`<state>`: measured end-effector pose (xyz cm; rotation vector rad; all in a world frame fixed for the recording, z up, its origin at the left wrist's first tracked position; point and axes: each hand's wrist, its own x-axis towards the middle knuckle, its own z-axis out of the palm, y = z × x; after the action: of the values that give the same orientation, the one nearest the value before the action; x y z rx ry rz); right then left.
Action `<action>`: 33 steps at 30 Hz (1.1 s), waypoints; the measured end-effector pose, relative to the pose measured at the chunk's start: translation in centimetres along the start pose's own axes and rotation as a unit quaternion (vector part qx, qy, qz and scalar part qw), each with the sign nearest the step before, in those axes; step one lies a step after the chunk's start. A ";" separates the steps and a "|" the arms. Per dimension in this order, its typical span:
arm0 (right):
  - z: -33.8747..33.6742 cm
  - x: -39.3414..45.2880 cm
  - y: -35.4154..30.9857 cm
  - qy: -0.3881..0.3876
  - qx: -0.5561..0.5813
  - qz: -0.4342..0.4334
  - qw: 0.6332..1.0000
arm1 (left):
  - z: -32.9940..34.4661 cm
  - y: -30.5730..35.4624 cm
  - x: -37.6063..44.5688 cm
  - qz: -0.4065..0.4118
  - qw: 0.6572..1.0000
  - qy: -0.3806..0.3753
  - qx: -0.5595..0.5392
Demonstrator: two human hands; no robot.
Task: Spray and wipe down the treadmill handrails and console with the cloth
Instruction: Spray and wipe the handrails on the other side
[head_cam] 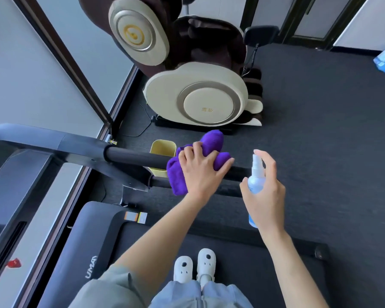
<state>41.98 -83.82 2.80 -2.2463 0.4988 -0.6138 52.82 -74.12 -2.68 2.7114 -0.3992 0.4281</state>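
A: Nearest first?
B: White clogs (195,266) at 6 o'clock, standing on the treadmill belt (242,258).
A: Hands?
B: Left hand (201,168) at centre frame, fingers curled over a bunched purple cloth (178,174), pressing it onto the handrail (138,157). Right hand (263,196) at 3 o'clock of the left, wrapped round a clear spray bottle (257,176), index finger curved over the white nozzle. The two hands are near each other, not touching.
A: Bottle orientation?
B: Upright, slightly tilted, nozzle toward the cloth. Can't tell if the trigger is pressed.
A: Handrail?
B: Black bar running from 9 o'clock to centre; cloth sits on its free end.
A: Console?
B: Partly in view at 8 o'clock, left edge (9,196).
A: Beyond?
B: Yellow bin (162,148) just behind the rail. Massage chair (193,85) at 12 o'clock on dark carpet (320,118).
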 end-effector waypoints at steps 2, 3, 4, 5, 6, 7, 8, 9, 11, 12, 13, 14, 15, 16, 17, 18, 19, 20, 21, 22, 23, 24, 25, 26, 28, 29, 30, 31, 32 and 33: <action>0.2 0.5 -0.1 -0.004 0.000 -0.004 1.000 | 0.2 0.0 -0.1 0.065 0.998 -0.003 0.013; 0.4 0.7 -0.2 -0.005 0.000 -0.007 1.000 | -0.1 -1.1 0.1 0.095 0.995 -0.004 0.021; 0.5 1.0 -0.3 -0.003 0.001 -0.008 1.000 | -0.5 -2.6 0.5 0.116 0.993 -0.007 0.026; 0.6 1.2 -0.4 -0.002 0.002 -0.005 1.000 | -1.0 -4.2 0.8 0.121 0.992 -0.008 0.030; 0.7 1.3 -0.5 -0.002 0.003 -0.003 1.000 | -1.6 -6.0 1.1 0.112 0.993 -0.006 0.037; 0.7 1.4 -0.5 -0.002 0.002 -0.001 1.000 | -2.2 -8.0 1.3 0.094 0.994 0.003 0.051; 0.8 1.3 -0.5 0.000 0.000 0.000 1.000 | -2.7 -10.1 1.6 0.072 0.995 0.014 0.069; 0.9 1.2 -0.5 0.001 -0.003 0.001 1.000 | -3.4 -12.1 1.8 0.049 0.995 0.023 0.082; 0.9 0.9 -0.7 0.003 -0.009 0.003 1.000 | -4.2 -14.7 1.9 0.001 0.996 0.029 0.082; 0.9 0.7 -0.9 0.001 -0.011 0.003 1.000 | -4.4 -15.1 2.0 -0.027 0.996 0.024 0.077; 0.9 0.5 -1.0 0.002 -0.011 0.004 1.000 | -4.3 -14.5 2.1 -0.054 0.996 0.017 0.071; 0.8 0.3 -1.0 0.002 -0.011 0.008 1.000 | -4.1 -13.4 2.2 -0.079 0.994 0.011 0.068; 0.7 0.1 -1.1 0.003 -0.013 0.012 1.000 | -3.6 -11.9 2.2 -0.095 0.993 0.007 0.071; 0.6 0.0 -1.2 0.005 -0.015 0.016 1.000 | -3.0 -10.3 2.4 -0.094 0.992 0.006 0.078; 0.6 -0.1 -1.2 0.008 -0.019 0.019 1.000 | -2.4 -8.7 2.5 -0.077 0.993 0.006 0.085; 0.5 -0.2 -1.4 0.011 -0.023 0.020 0.999 | -1.8 -7.1 2.5 -0.053 0.995 0.005 0.086; 0.4 -0.3 -1.5 0.013 -0.025 0.018 0.999 | -1.2 -5.6 2.5 -0.032 0.996 0.002 0.079; 0.4 -0.2 -1.5 0.013 -0.027 0.015 0.999 | -0.7 -4.0 2.2 -0.017 0.998 -0.003 0.068; 0.2 -0.1 -1.5 0.012 -0.029 0.012 0.999 | -0.3 -2.5 1.8 -0.007 0.998 -0.007 0.059; 0.1 0.0 -1.4 0.011 -0.030 0.009 0.999 | 0.0 -1.3 1.4 -0.001 0.999 -0.010 0.052; 0.0 0.2 -1.2 0.009 -0.030 0.003 1.000 | 0.1 -0.4 0.9 0.007 0.999 -0.011 0.047; -0.1 0.4 -1.1 0.006 -0.030 -0.004 1.000 | 0.2 0.0 0.4 0.019 0.999 -0.010 0.042; -0.3 0.6 -0.9 0.002 -0.030 -0.010 0.999 | 0.1 -0.1 0.2 0.035 0.999 -0.005 0.037; -0.4 0.9 -0.7 0.001 -0.032 -0.016 0.999 | 0.0 -0.7 0.2 0.057 0.998 -0.002 0.033; -0.7 1.4 -0.2 -0.003 -0.035 -0.022 0.999 | -0.6 -2.8 0.6 0.093 0.995 0.002 0.031; -0.9 1.7 0.2 -0.009 -0.032 -0.023 0.999 | -0.9 -4.0 0.8 0.091 0.995 0.005 0.037; -1.1 2.0 0.6 -0.017 -0.028 -0.023 0.999 | -1.3 -5.2 1.1 0.070 0.996 0.013 0.045; -1.3 2.3 1.0 -0.027 -0.024 -0.023 0.999 | -1.6 -6.3 1.2 0.034 0.998 0.023 0.051; -1.6 2.7 1.5 -0.038 -0.017 -0.024 0.999 | -1.9 -7.0 1.3 -0.008 0.998 0.034 0.053; -1.9 3.0 2.0 -0.049 -0.008 -0.025 0.998 | -1.9 -7.3 1.1 -0.050 0.997 0.044 0.049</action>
<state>42.99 -87.69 3.30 -2.2968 0.3998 -0.5240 55.76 -67.10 -2.83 2.7797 -0.2220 0.5496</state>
